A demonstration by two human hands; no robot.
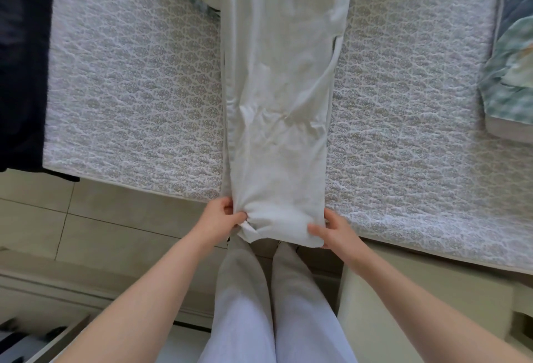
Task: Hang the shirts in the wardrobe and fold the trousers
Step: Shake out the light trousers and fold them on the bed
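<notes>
Head view
Trousers: white trousers [279,97], legs stacked, lie lengthwise up the middle of the frame on the quilted bedspread [129,88]; hems overhang its lower edge.
Left hand: left hand [219,217] pinches the left hem corner.
Right hand: right hand [336,230] grips the right hem corner.
Upper left: dark garment [20,60].
Right edge: folded green patterned cloth [510,80].

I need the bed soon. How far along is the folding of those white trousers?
Done: the white trousers lie lengthwise on the bed, legs stacked. In hand: the left hand and right hand grip the hem end at the bed's edge. Left: the crosswise folds; a dark garment waits at the bed's left.
</notes>
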